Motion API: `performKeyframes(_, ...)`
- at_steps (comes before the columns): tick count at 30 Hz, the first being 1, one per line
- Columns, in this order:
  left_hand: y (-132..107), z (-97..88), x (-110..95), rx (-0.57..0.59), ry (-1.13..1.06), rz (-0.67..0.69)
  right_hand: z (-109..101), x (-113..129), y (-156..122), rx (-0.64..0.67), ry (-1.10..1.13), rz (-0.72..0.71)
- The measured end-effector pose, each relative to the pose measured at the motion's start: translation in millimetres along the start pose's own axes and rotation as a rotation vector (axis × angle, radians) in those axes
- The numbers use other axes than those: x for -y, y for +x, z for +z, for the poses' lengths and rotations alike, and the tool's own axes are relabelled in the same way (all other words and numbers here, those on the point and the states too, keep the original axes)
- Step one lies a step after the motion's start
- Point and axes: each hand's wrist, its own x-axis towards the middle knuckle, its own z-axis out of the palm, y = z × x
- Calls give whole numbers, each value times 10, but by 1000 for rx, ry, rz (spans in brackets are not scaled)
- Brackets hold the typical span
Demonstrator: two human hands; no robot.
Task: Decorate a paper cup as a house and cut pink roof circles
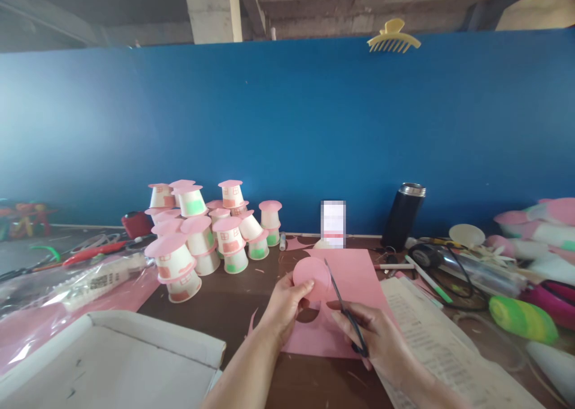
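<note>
Pinched between the thumb and fingers of my left hand [287,304] is a round pink paper disc [309,275]. My right hand [375,334] is closed round the handles of dark scissors [345,313]. Their blades point up and away, lying along the right edge of the disc; whether they touch the paper I cannot tell. Under both hands a pink paper sheet [359,271] lies on the brown table [251,298], with a dark rounded gap showing near my left hand. A thin curved pink offcut [252,322] rests left of my left wrist.
White paper cups with pink disc tops [231,235] stand stacked at left. A white box [135,355] sits front left. At right are a black bottle [403,217], printed papers [431,331], a green marker [429,279] and a yellow-green roll [523,318]. Behind rises a blue partition [287,121].
</note>
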Motion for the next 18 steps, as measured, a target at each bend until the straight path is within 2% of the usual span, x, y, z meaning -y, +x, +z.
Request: performKeyframes(18,-11,-2,-36,-6,-11,16,-7,11,-17,0,28,-17)
